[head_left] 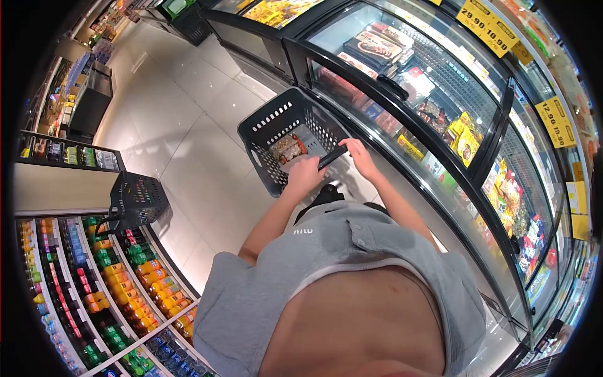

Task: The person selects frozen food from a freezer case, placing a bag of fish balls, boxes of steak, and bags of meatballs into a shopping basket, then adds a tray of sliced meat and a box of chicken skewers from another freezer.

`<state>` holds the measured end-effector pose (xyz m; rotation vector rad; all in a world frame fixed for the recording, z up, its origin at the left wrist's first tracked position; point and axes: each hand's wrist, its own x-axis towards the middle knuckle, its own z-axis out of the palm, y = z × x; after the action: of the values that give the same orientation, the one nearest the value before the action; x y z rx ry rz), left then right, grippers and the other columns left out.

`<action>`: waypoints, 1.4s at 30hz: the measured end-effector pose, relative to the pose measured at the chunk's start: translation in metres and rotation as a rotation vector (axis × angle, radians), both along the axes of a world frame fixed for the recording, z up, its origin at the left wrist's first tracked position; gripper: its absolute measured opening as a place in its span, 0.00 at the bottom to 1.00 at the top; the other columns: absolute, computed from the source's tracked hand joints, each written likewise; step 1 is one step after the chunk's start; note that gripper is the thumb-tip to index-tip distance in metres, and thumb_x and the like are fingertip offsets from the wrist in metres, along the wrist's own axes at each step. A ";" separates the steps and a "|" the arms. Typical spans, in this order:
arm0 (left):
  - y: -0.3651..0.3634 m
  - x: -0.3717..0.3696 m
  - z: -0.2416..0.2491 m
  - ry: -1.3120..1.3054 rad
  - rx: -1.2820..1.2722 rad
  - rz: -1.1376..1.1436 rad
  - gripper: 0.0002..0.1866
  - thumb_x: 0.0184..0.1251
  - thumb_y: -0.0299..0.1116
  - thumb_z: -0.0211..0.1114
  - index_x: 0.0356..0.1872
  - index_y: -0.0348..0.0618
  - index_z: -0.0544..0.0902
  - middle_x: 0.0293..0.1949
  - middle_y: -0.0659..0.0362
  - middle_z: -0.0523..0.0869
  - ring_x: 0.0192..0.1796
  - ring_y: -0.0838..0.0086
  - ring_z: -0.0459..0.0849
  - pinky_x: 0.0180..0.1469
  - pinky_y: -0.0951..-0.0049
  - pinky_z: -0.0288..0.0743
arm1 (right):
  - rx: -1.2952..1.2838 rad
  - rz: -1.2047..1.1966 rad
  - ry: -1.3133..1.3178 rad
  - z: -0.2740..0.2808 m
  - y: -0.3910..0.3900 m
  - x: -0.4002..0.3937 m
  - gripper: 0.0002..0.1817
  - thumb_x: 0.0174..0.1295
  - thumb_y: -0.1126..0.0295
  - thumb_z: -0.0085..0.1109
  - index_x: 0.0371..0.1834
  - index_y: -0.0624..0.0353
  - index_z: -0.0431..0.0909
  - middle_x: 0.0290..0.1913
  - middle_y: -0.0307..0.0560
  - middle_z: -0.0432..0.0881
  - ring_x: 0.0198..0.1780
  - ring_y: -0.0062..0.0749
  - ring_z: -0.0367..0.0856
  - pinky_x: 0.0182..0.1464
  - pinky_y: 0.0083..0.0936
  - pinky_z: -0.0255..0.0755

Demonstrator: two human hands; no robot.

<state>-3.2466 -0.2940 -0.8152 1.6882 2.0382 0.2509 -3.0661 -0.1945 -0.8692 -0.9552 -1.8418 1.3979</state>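
In front of my body hangs a dark grey shopping basket [259, 133] with slotted sides. My left hand [304, 176] is wrapped round its black handle [331, 157]. At the handle's other end, my right hand [360, 158] has its fingers curled over the grip. Inside the basket, on its bottom, lies a clear-wrapped food package [289, 149] with brown and reddish contents. The basket's near side is partly hidden behind my left hand and forearm.
A glass-topped freezer [402, 119] with packaged food runs along the right. Drink shelves [125, 283] stand at the lower left, with another dark basket [139, 198] beside them. Pale floor tiles [188, 119] form the aisle. Yellow price signs [483, 26] hang above the freezer.
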 end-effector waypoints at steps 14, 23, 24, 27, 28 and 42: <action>-0.116 0.138 -0.029 -0.072 -0.215 -0.065 0.21 0.59 0.50 0.63 0.38 0.40 0.79 0.37 0.45 0.84 0.42 0.49 0.83 0.45 0.53 0.76 | -0.279 -0.020 -0.113 -0.014 -0.141 0.138 0.39 0.56 0.49 0.65 0.65 0.61 0.62 0.51 0.49 0.74 0.36 0.25 0.76 0.39 0.23 0.72; -0.140 0.155 0.009 -0.181 -0.049 -0.020 0.20 0.56 0.49 0.65 0.37 0.39 0.82 0.36 0.46 0.84 0.42 0.51 0.83 0.44 0.55 0.75 | -0.485 -0.252 0.138 -0.003 -0.166 0.133 0.30 0.56 0.56 0.64 0.56 0.60 0.63 0.47 0.50 0.68 0.47 0.30 0.68 0.48 0.25 0.66; -0.138 0.155 0.016 -0.232 -0.018 -0.028 0.20 0.55 0.48 0.65 0.37 0.39 0.82 0.36 0.47 0.84 0.42 0.51 0.83 0.43 0.55 0.75 | -0.458 -0.225 0.119 0.007 -0.165 0.137 0.30 0.57 0.57 0.64 0.56 0.60 0.63 0.47 0.50 0.68 0.47 0.30 0.69 0.48 0.24 0.66; -0.137 0.155 0.017 -0.445 -0.201 -0.159 0.22 0.56 0.50 0.65 0.39 0.39 0.81 0.27 0.54 0.83 0.30 0.63 0.84 0.35 0.65 0.76 | -0.352 -0.151 0.079 0.014 -0.167 0.152 0.29 0.59 0.54 0.63 0.58 0.55 0.63 0.51 0.46 0.68 0.50 0.30 0.70 0.50 0.26 0.67; -0.142 0.157 0.018 -0.539 -0.265 -0.219 0.22 0.57 0.49 0.66 0.40 0.39 0.81 0.24 0.55 0.83 0.27 0.66 0.84 0.33 0.67 0.76 | -0.450 -0.177 0.111 0.023 -0.175 0.161 0.29 0.59 0.53 0.62 0.59 0.53 0.63 0.52 0.45 0.69 0.52 0.31 0.69 0.51 0.28 0.67; -0.199 0.202 0.004 -0.938 -0.083 -0.104 0.16 0.64 0.42 0.62 0.36 0.37 0.75 0.19 0.59 0.75 0.21 0.73 0.76 0.26 0.71 0.68 | -0.641 -0.515 0.281 0.043 -0.216 0.169 0.38 0.62 0.43 0.51 0.71 0.44 0.48 0.61 0.48 0.64 0.56 0.37 0.72 0.54 0.44 0.67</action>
<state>-3.0444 -0.4930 -0.8111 1.2513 1.2329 0.7446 -2.8971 -0.4108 -0.8264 -1.3373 -0.8502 1.6917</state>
